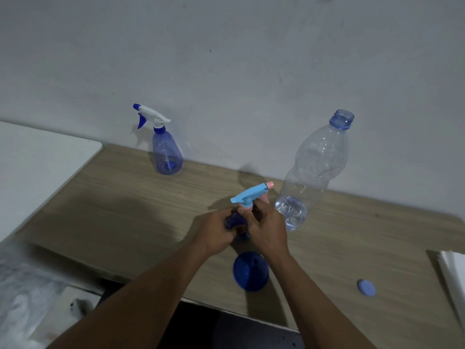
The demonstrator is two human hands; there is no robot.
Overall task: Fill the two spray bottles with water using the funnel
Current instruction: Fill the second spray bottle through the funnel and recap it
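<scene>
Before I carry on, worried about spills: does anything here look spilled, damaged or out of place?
No spill shows. The large water bottle has dented, crumpled walls and stands uncapped; a blue cap lies apart on the table. The funnel sits close to the near edge.

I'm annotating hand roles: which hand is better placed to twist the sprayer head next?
The right hand, probably: it pinches the pink collar, while the left hand grips the dark blue spray bottle.
</scene>
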